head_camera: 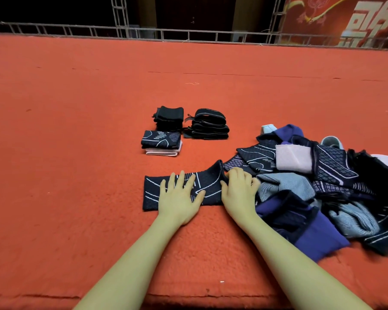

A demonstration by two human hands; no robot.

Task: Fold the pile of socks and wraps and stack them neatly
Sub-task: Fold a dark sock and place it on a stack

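From the head camera, a dark navy sock (184, 191) with white line patterns is lying flat and stretched out on the red carpeted surface (77, 130), just in front of the person. The left hand (179, 198) is pressing down on the middle of it, fingers (181, 179) straight and spread, holding nothing. The right hand (239, 189) is resting at the sock's right end, where the cuff is rising slightly; its fingers are bending over that edge, though whether they are actually pinching the fabric cannot be told. Immediately to the right, touching the sock's end, an unsorted pile (322, 186) of navy, purple, grey and pale pink pieces is sprawling. Farther back, well apart from the hands, three folded stacks are sitting close together: a patterned stack (161, 142) over pale pieces, a plain black stack (169, 117) behind it, and a stack of black wraps (207, 125) beside them. A metal railing (188, 35) is running along the far edge.
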